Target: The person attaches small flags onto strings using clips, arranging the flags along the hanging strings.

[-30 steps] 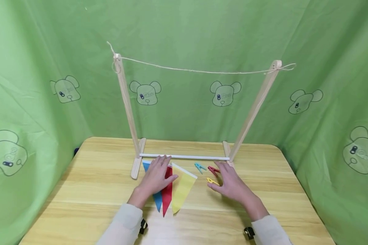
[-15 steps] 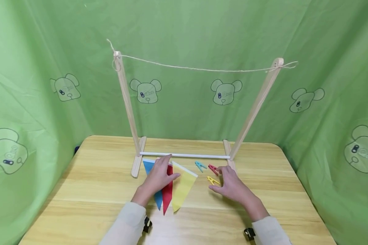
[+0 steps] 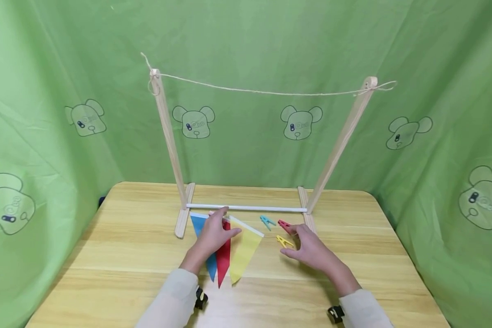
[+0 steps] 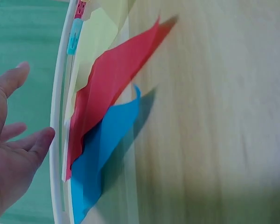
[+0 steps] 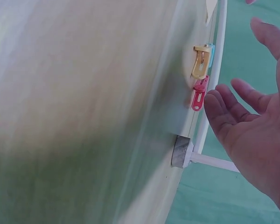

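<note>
Backdrop: green fabric curtain (image 3: pixel 246 36) printed with outlined animal heads, behind and to both sides of a pale wood-grain desk (image 3: pixel 102 269). Entries from left to right:

Pale wooden left post (image 3: pixel 169 136), standing on a flat wooden foot (image 3: pixel 181 223). Thin beige twine (image 3: pixel 250 91) runs from its top, sagging slightly, to the opposite post. Below, a slender white rod (image 3: pixel 266 209) spans the stand.

Blue triangular fabric pennant (image 3: pixel 198 222), white band along the top, point toward the near edge.

Left hand (image 3: pixel 213 234), pale sleeve, black wrist strap. Grip: fingers loosely extended, thumb well apart, nothing held; it hovers over the blue and red pennants.

Red triangular fabric pennant (image 3: pixel 223 262), upper part mostly hidden by the hand, adjoining the blue; both tips curl up.

Yellow triangular fabric pennant (image 3: pixel 245 250), white-banded, laid aslant just beside the red.

Light-blue plastic clothespin (image 3: pixel 267 222), on the desk near the rod.

Yellow plastic clothespin (image 3: pixel 284 241), nearer the person.

Red plastic clothespin (image 3: pixel 285 226), just beyond the yellow.

Right hand (image 3: pixel 309 248), likewise sleeved and strapped. Grip: fingers gently bent, thumb spread, nothing held; fingertips just beside the red clothespin, contact unclear.

Pale wooden right post (image 3: pixel 344 136), twine knotted at its top.
</note>
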`<state>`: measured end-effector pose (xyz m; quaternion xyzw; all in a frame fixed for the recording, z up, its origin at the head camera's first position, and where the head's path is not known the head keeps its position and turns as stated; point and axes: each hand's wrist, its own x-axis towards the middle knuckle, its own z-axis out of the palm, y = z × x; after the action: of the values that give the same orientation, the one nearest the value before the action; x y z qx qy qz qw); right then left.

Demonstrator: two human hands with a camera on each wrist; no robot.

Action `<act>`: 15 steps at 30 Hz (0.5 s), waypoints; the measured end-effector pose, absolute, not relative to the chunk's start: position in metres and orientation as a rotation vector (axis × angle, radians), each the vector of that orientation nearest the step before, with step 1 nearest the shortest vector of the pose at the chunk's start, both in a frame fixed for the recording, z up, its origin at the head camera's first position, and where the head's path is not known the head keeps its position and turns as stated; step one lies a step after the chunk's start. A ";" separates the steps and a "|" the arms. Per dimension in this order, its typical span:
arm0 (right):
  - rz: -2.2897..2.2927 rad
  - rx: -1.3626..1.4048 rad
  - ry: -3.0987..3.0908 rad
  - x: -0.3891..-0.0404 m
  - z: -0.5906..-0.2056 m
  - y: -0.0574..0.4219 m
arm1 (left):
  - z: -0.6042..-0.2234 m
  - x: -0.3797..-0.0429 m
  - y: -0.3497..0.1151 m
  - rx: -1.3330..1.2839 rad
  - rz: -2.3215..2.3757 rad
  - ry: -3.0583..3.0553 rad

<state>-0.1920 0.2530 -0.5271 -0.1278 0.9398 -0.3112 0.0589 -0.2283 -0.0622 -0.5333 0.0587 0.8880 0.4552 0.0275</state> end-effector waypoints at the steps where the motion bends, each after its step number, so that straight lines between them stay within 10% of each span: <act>1: -0.936 -0.396 2.849 -0.192 -0.528 0.253 | -0.534 -0.229 -0.061 0.156 1.424 2.726; 15: -0.956 -0.405 2.828 -0.193 -0.537 0.254 | -0.538 -0.239 -0.054 0.036 1.505 2.754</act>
<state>-0.1928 0.2536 -0.5372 -0.1341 0.9369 -0.3165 0.0644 -0.2393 -0.0542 -0.5375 0.0115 0.8775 0.4795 0.0012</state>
